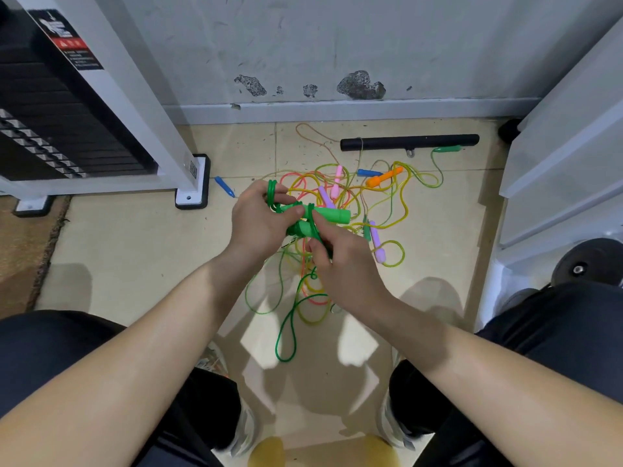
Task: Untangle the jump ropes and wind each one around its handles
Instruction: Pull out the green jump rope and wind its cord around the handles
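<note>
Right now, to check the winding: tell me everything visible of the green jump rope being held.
The green jump rope has two glossy, plastic-looking handles held side by side above the tangle. The left hand grips them, a few cord turns round them; the right hand pinches the cord. Slack hangs in a loop below.

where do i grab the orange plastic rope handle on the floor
Pinch the orange plastic rope handle across its thick middle, coming from above: it lies on its side on the tiled floor, uncovered, with a blue plastic handle close beside its wide end.
</note>
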